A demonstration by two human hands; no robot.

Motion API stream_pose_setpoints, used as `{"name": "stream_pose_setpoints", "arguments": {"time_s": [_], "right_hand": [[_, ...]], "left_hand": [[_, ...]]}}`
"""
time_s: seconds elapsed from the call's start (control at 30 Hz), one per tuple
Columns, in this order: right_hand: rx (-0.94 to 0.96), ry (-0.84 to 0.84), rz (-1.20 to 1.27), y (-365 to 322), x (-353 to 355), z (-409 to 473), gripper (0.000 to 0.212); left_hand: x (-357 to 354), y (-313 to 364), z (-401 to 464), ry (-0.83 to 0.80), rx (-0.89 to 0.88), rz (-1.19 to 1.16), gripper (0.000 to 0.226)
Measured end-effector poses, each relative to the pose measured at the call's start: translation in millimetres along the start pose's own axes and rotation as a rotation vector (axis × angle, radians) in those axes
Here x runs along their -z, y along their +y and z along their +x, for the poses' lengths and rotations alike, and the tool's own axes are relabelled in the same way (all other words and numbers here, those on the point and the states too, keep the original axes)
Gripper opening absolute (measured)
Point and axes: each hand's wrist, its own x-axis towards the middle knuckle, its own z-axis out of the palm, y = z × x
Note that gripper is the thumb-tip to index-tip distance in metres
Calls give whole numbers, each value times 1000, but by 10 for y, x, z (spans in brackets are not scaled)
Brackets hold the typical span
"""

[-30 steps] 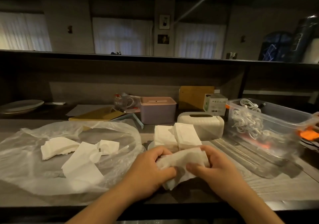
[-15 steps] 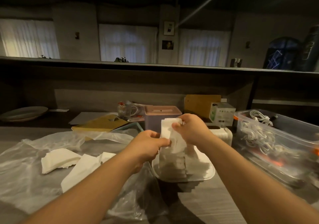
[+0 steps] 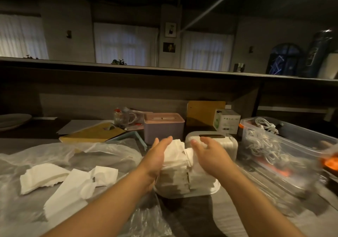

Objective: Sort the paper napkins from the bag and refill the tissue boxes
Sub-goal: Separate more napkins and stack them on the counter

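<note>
Napkins (image 3: pixel 176 165) stand in two white stacks side by side on a shallow white tray (image 3: pixel 208 193) in the middle of the table (image 3: pixel 228 218), seen from the head camera. The left hand (image 3: pixel 157 161) lies flat against the left face of the stacks, fingers straight and together, gripping nothing. The right hand (image 3: pixel 210 154) hovers at the right side of the stacks with its fingers loosely spread and slightly bent, also holding nothing; whether it touches the paper I cannot tell.

Just behind the right hand sits a white tissue box (image 3: pixel 225 141) with a dark slot on top. A pink tissue box (image 3: pixel 163 127) stands behind the stacks, to the left of the white one. On the left, a clear plastic bag (image 3: pixel 54 154) is spread over the table, with several loose, crumpled napkins (image 3: pixel 60 182) lying on it.

At the right a clear plastic bin (image 3: pixel 292 145) holds coiled white cables (image 3: pixel 261 141). Behind it, near the wall, stands a small white carton (image 3: pixel 227 120), and a glass mug (image 3: pixel 122 118) sits left of the pink box.
</note>
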Motion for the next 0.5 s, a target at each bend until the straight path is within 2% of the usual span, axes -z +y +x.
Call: {"name": "stream_pose_setpoints", "arguments": {"time_s": [0.1, 0.23, 0.3, 0.4, 0.5], "right_hand": [[3, -95, 88, -2, -59, -78, 62], [-7, -71, 114, -5, -43, -127, 63], [-1, 31, 81, -19, -7, -142, 62], [102, 326, -76, -157, -18, -252, 46], [394, 507, -23, -412, -167, -490, 23]], "left_hand": [[-87, -56, -9, -43, -31, 78, 84], [-89, -19, -8, -48, -45, 132, 85], [-59, 60, -14, -18, -50, 174, 87], [10, 207, -74, 41, -81, 340, 89], [218, 392, -238, 17, -185, 444, 59]]}}
